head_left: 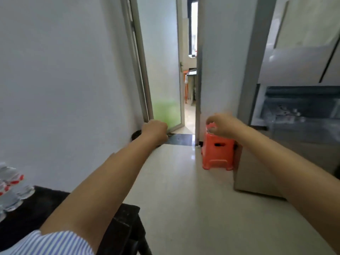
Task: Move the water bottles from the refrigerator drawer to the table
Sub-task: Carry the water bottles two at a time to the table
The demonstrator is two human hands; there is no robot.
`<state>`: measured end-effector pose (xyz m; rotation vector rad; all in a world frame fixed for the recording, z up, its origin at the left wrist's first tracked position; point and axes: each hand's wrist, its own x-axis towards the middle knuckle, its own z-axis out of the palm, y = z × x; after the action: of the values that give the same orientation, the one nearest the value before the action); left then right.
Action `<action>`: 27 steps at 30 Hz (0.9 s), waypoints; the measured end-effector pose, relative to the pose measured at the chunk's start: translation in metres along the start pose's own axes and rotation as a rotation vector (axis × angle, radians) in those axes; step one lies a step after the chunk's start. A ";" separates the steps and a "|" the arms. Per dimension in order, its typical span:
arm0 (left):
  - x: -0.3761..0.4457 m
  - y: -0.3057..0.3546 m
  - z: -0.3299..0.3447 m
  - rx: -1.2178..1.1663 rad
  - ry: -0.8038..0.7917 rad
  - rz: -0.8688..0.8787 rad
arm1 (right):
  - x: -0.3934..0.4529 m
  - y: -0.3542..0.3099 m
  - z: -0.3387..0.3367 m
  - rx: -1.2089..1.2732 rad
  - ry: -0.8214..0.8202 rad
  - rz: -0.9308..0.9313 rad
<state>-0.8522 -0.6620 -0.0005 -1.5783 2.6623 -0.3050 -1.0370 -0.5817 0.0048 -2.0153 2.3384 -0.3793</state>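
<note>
Showing both arms outstretched: left hand (154, 130) fisted, holding nothing visible; right hand (221, 125) fingers curled, contents indiscernible. Clear plastic red-labelled water bottles (11, 188) stand at the black worktop's (42, 208) left edge; likely light, slippery, best gripped mid-body.

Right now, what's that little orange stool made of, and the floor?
The orange stool looks like molded plastic: one even bright color, rounded edges, a cut-out slot, slightly glossy. The floor looks like polished tile or stone: pale, smooth, and shiny enough to show reflections near the doorway.
</note>
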 end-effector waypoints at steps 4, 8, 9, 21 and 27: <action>0.051 0.119 -0.017 -0.030 0.037 0.140 | -0.025 0.123 -0.032 -0.046 -0.005 0.136; 0.088 0.226 -0.033 -0.079 0.078 0.256 | -0.049 0.235 -0.059 -0.056 -0.011 0.251; 0.097 0.250 -0.036 -0.078 0.084 0.281 | -0.053 0.259 -0.066 -0.058 -0.016 0.277; 0.239 0.441 -0.024 -0.088 0.029 0.471 | -0.028 0.477 -0.077 -0.041 -0.027 0.524; 0.351 0.505 -0.008 -0.112 -0.077 0.544 | 0.040 0.573 -0.070 -0.039 -0.070 0.627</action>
<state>-1.4605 -0.7317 -0.0603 -0.8015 2.9415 -0.0723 -1.6125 -0.5347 -0.0385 -1.1711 2.7632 -0.2248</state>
